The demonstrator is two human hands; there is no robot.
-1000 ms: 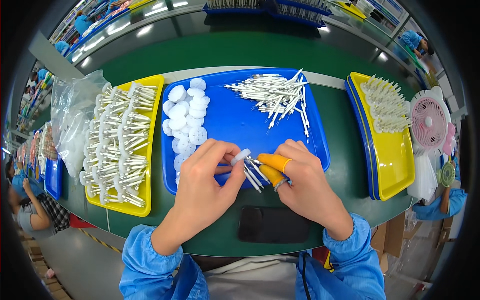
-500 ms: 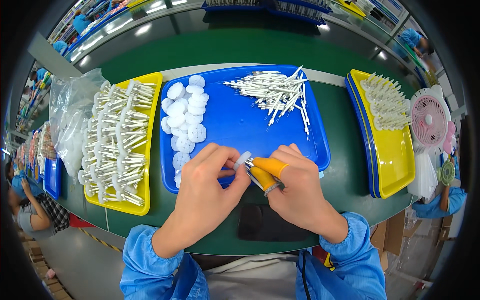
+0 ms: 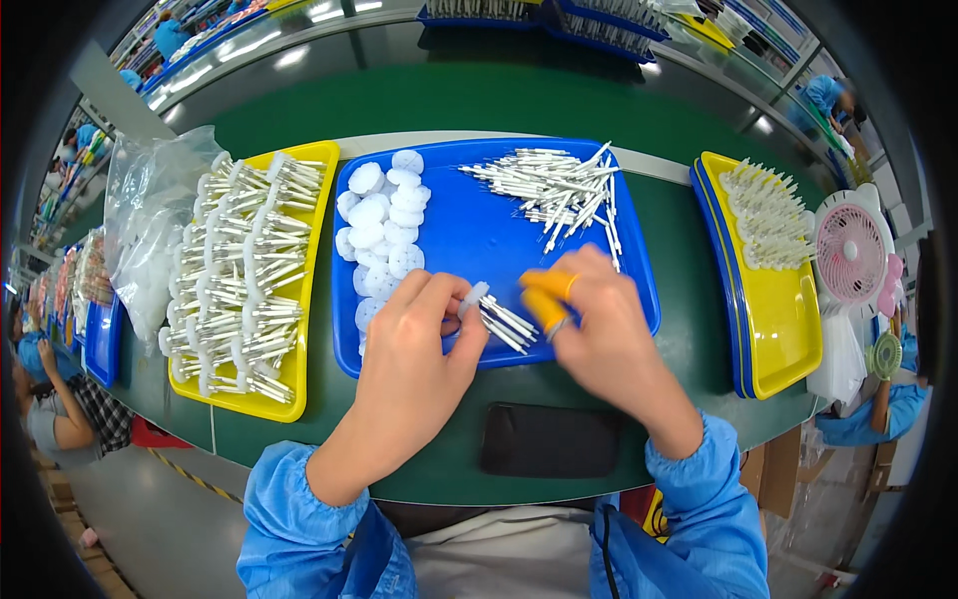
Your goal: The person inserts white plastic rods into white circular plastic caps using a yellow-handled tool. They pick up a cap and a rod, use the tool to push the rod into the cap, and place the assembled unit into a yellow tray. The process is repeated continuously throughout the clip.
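In my left hand a round white plastic disc is pinched between thumb and fingers. Several thin white sticks stick out of it toward the right, over the tray's near edge. My right hand is just right of the sticks, apart from them. Yellow covers are on its thumb and a finger; motion smears the fingertips, so I cannot tell what is between them. Behind my hands, the blue tray holds loose white discs at left and a heap of white sticks at far right.
At left stands a yellow tray of filled discs, beside a clear plastic bag. Stacked trays at right hold more filled discs, near a pink and white fan. A black phone lies at the near table edge.
My right hand has drawn back rightward from the disc, leaving the sticks in plain sight. My left hand still grips the disc. The whole view has shifted slightly.
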